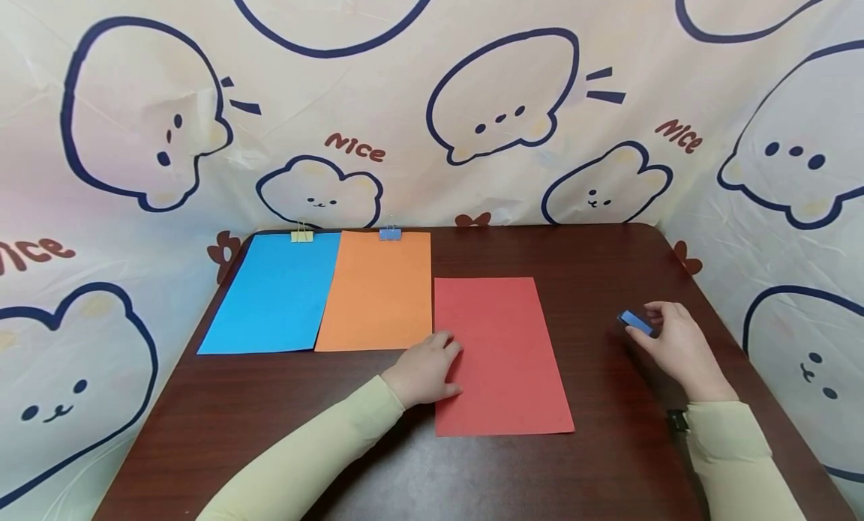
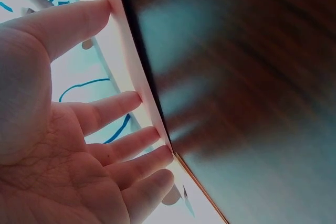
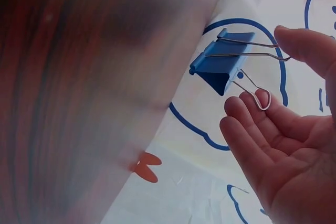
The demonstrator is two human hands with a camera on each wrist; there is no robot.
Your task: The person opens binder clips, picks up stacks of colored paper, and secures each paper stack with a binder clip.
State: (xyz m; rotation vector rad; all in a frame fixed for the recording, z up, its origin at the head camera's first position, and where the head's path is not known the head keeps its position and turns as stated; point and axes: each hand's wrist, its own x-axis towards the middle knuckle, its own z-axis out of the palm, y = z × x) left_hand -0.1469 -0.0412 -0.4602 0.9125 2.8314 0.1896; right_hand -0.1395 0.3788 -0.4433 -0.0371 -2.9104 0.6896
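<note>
A red sheet of paper point(image 1: 502, 356) lies flat near the middle of the table. My left hand point(image 1: 425, 371) rests at its left edge, thumb and fingertips on the paper. In the left wrist view, the fingers point(image 2: 118, 111) reach out fairly straight, spread along the sheet's edge. Off to the right, my right hand point(image 1: 685, 348) holds a blue binder clip point(image 1: 636, 323) above the table. The right wrist view shows the thumb on one pair of wire arms of the binder clip point(image 3: 226, 59) and the fingers behind the other arm.
At the back left, a blue sheet point(image 1: 270, 296) and an orange sheet point(image 1: 378, 296) lie side by side. A yellow binder clip point(image 1: 301, 237) sits on the blue sheet's top edge, another blue clip point(image 1: 390, 235) on the orange one's. Printed cloth point(image 1: 405, 94) surrounds the dark table point(image 1: 628, 461).
</note>
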